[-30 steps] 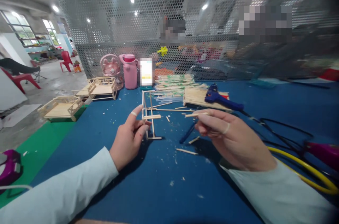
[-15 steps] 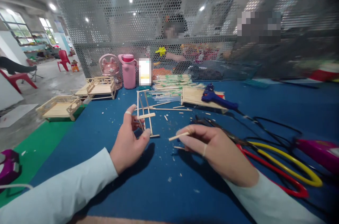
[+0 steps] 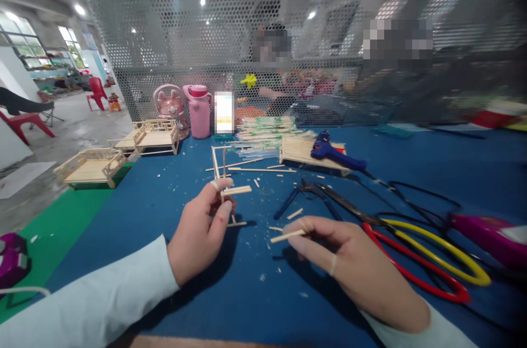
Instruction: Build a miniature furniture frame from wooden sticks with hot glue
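My left hand point(image 3: 203, 227) is closed around a small frame of thin wooden sticks point(image 3: 217, 164), held upright over the blue mat. A short flat piece of wood point(image 3: 236, 190) juts from the frame to the right; the fingers hide part of the frame. My right hand point(image 3: 341, 260) pinches a short wooden stick point(image 3: 286, 236) between thumb and fingers, apart from the frame. Just beyond that hand, short stick pieces point(image 3: 295, 213) lie on the mat near dark-blue-handled pliers point(image 3: 307, 189).
Scissors with red and yellow handles point(image 3: 436, 249) lie right. A blue glue gun point(image 3: 335, 155) rests on a wooden stick panel point(image 3: 294, 151). Bundled sticks point(image 3: 267, 128), a pink bottle point(image 3: 200, 112) and small wooden furniture models point(image 3: 94, 167) stand farther back. A person is behind the mesh screen point(image 3: 164, 24).
My right hand has moved nearer to me and slightly right with its stick, uncovering the pliers and a stick piece. My left fingers have closed more around the frame, which has turned and lowered slightly.
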Tool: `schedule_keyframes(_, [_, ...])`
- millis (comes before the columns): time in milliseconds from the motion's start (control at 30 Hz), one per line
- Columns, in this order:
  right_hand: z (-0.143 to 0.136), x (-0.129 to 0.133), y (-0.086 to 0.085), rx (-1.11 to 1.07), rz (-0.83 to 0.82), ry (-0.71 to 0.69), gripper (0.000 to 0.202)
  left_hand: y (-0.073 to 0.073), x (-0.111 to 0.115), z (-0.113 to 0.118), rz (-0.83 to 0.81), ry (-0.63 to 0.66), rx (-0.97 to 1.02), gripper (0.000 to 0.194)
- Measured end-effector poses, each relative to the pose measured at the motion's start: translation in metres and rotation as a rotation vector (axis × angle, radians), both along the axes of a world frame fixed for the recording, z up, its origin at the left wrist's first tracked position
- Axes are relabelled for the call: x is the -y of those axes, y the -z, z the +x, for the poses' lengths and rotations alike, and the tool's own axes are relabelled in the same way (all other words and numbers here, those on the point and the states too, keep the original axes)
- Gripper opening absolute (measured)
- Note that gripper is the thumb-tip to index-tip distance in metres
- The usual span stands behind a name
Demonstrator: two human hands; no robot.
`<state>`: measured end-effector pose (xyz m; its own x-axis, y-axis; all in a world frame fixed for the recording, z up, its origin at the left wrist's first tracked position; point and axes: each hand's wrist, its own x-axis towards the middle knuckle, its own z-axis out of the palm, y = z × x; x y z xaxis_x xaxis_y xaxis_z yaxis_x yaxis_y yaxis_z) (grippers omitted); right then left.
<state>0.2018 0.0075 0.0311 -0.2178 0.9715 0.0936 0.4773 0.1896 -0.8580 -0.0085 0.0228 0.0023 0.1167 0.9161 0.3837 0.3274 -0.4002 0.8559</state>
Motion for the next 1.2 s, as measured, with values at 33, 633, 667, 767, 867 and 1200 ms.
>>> schedule_keyframes(33, [0.0,-0.003,-0.001,0.004,0.003,-0.001,0.021,-0.001,0.002,0.001,0.005,0.009,-0.018,0.029])
schedule_keyframes(633, [0.008,-0.045,0.005,-0.052,0.005,0.053,0.027,0.012,-0.007,0.003,0.058,-0.158,-0.083,0.072])
schedule_keyframes(667, [0.007,-0.045,0.004,-0.048,0.007,0.052,0.027,0.012,-0.007,0.002,0.094,-0.221,-0.12,0.077])
schedule_keyframes(767, [0.005,-0.036,0.0,-0.028,0.029,0.054,0.026,0.011,0.001,-0.002,0.428,-0.38,-0.213,0.085])
schedule_keyframes(867, [0.001,-0.01,-0.001,0.007,0.088,-0.022,0.019,0.004,0.024,0.001,0.921,-0.171,-0.2,0.071])
schedule_keyframes(1200, [-0.008,0.037,0.007,0.064,0.046,-0.049,0.025,-0.012,0.039,0.04,-0.22,0.45,-0.138,0.025])
